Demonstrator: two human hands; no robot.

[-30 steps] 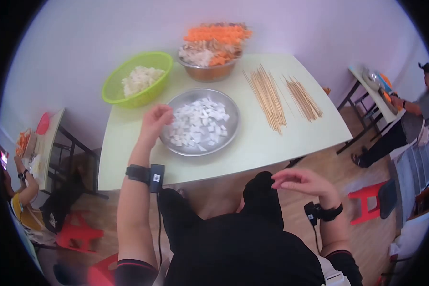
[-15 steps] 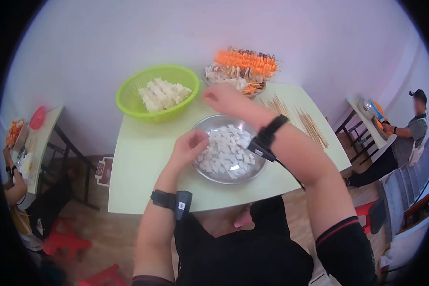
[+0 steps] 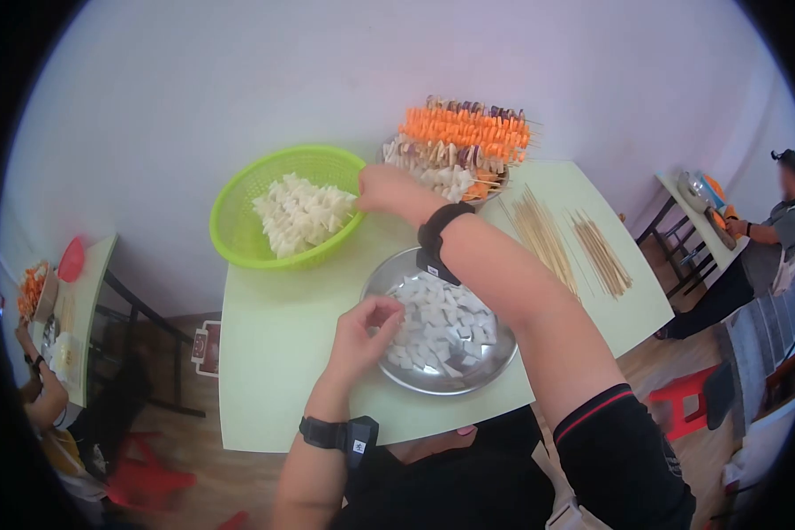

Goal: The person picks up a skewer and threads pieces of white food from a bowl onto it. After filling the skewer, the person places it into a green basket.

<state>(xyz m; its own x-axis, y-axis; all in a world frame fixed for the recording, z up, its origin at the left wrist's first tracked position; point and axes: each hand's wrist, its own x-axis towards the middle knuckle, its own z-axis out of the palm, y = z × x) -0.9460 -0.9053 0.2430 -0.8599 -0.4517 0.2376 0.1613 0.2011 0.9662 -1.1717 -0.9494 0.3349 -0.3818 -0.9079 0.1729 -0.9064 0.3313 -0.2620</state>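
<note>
My right hand (image 3: 389,189) reaches across to the right rim of the green plastic basket (image 3: 225,231), its fingers closed. What they grip is hidden. Inside the basket lie several skewers of white pieces (image 3: 302,216), side by side. My left hand (image 3: 367,336) hovers over the left edge of the round metal bowl (image 3: 397,382), fingers curled with thumb and forefinger close together. Whether a small piece sits between them cannot be made out. Loose white cut pieces (image 3: 442,322) are spread in the bowl.
Bare bamboo sticks (image 3: 539,234) lie in two bunches at the table's right. Behind them, a bowl holds stacked skewers of orange, purple and white pieces (image 3: 468,132). Other people work at side tables (image 3: 97,291) left and right. Red stools (image 3: 685,402) stand on the floor.
My right hand has moved left to the basket's rim. The white pile in the basket looks larger toward its front. My left hand stays by the bowl; the whole view has shifted slightly.
</note>
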